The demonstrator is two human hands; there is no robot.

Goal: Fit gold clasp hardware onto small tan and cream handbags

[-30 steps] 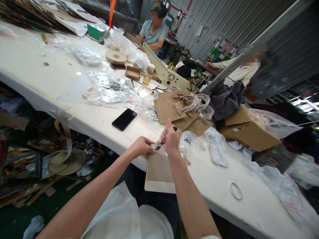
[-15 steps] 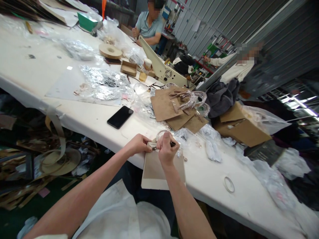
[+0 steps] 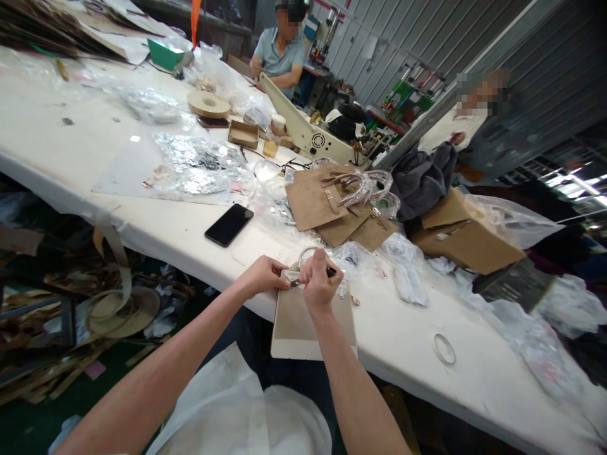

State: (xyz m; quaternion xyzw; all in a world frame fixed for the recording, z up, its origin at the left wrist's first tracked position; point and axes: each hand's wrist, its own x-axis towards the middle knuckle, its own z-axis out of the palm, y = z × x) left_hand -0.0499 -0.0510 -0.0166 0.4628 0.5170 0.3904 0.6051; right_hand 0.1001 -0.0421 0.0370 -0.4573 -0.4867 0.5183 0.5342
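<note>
A flat beige bag panel (image 3: 298,325) lies at the table's near edge and juts out over my lap. At its upper left corner, the fingers of my left hand (image 3: 268,275) are closed in a pinch on the panel's top edge. My right hand (image 3: 321,278) is wrapped in a fist around a black-handled metal tool (image 3: 331,272). The tool's metal tip points left, close to my left fingertips. Behind the fist curves a pale, plastic-wrapped handle (image 3: 303,253). Small metal fittings (image 3: 341,291) show on the panel right of my wrist.
A black phone (image 3: 230,224) lies left of my hands. Beyond them are stacked brown panels (image 3: 313,199) with wrapped handles, a cardboard box (image 3: 469,237) and a tape roll (image 3: 208,105). A ring of tape (image 3: 444,349) lies at right. A person (image 3: 282,54) sits across the table.
My hands keep nearly the same hold on the panel and tool. The view has shifted slightly. At the far right, the other person's outstretched arm has come down.
</note>
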